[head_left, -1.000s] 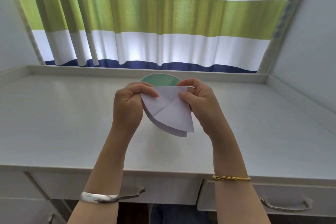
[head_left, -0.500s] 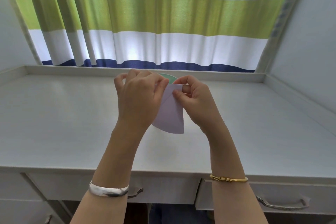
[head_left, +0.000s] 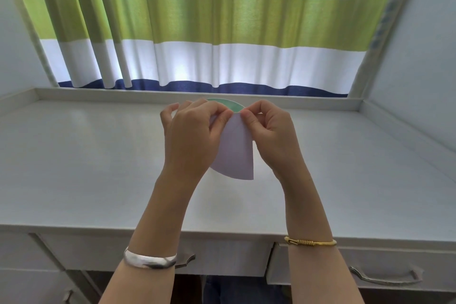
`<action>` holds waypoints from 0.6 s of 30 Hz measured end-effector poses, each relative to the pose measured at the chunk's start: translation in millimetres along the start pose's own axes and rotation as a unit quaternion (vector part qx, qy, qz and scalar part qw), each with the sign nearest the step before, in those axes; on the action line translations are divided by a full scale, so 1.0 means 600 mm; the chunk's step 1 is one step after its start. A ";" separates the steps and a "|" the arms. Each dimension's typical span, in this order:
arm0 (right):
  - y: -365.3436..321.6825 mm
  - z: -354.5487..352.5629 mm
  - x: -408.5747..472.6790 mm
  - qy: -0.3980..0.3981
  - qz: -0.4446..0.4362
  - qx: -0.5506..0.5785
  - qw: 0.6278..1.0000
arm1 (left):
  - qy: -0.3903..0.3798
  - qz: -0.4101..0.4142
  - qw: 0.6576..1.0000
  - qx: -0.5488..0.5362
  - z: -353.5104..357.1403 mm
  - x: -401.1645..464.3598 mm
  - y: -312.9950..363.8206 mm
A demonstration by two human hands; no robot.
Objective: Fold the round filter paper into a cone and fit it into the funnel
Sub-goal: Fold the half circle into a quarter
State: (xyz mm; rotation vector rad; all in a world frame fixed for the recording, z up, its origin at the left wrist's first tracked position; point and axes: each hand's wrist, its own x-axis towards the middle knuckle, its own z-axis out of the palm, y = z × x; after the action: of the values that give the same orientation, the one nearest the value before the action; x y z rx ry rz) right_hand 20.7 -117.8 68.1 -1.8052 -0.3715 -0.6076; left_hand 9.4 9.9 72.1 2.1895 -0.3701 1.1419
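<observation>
We see only a green arc of the funnel (head_left: 228,103), the far part of its rim, standing on the white desk (head_left: 98,168) behind the fingers; the rest of it is hidden by the hands, and we cannot tell whether anything lies inside it.

The filter paper (head_left: 235,153) is folded into a narrow wedge and held up in the air, on the near side of the funnel and above the desk. Its pointed end is up, right by the funnel's rim from our view, and its curved edge hangs down toward us. The left hand (head_left: 191,140) pinches the paper's tip between thumb and fingers and covers the paper's left edge with its palm side. The right hand (head_left: 269,133) pinches the same tip from the other side, thumb pressed on the front face, the remaining fingers curled. The fingertips of both hands almost meet at the point.

A silver bangle (head_left: 150,259) sits on the left wrist and a gold bangle (head_left: 309,242) on the right. Beyond the funnel a striped curtain (head_left: 222,27) hangs down to the desk's raised back edge. Nearer to us than the paper, the desk front shows drawer handles (head_left: 385,276).
</observation>
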 end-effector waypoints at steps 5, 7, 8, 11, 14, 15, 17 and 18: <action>0.006 -0.010 0.002 0.016 0.005 0.001 1.000 | 0.003 0.002 0.999 -0.034 -0.009 0.003 -0.017; 0.007 -0.010 0.002 0.014 0.007 0.007 1.000 | 0.007 0.008 0.999 -0.043 -0.007 0.001 -0.020; 0.007 -0.010 0.002 0.016 0.006 0.009 1.000 | 0.012 0.008 0.999 -0.047 -0.005 0.000 -0.020; 0.006 -0.011 0.002 0.017 0.002 0.004 1.000 | 0.015 -0.001 0.997 -0.080 -0.003 -0.003 -0.023; 0.006 -0.014 0.003 0.027 0.005 0.010 1.000 | 0.024 -0.041 0.990 -0.136 -0.003 -0.004 -0.029; 0.005 -0.015 0.004 0.036 0.010 0.018 0.999 | 0.036 -0.068 0.984 -0.163 -0.003 -0.004 -0.031; 0.003 -0.016 0.007 0.053 0.018 0.033 0.998 | 0.051 -0.125 0.963 -0.233 -0.004 -0.006 -0.031; 0.001 -0.015 0.009 0.060 0.020 0.038 0.997 | 0.046 -0.150 0.950 -0.270 -0.004 -0.007 -0.029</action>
State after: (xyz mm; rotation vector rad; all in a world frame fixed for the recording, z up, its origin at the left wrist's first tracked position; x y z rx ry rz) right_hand 23.5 -126.9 72.9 -1.6911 -0.2720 -0.6616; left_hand 14.3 24.6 62.7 1.6374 -0.2593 0.8477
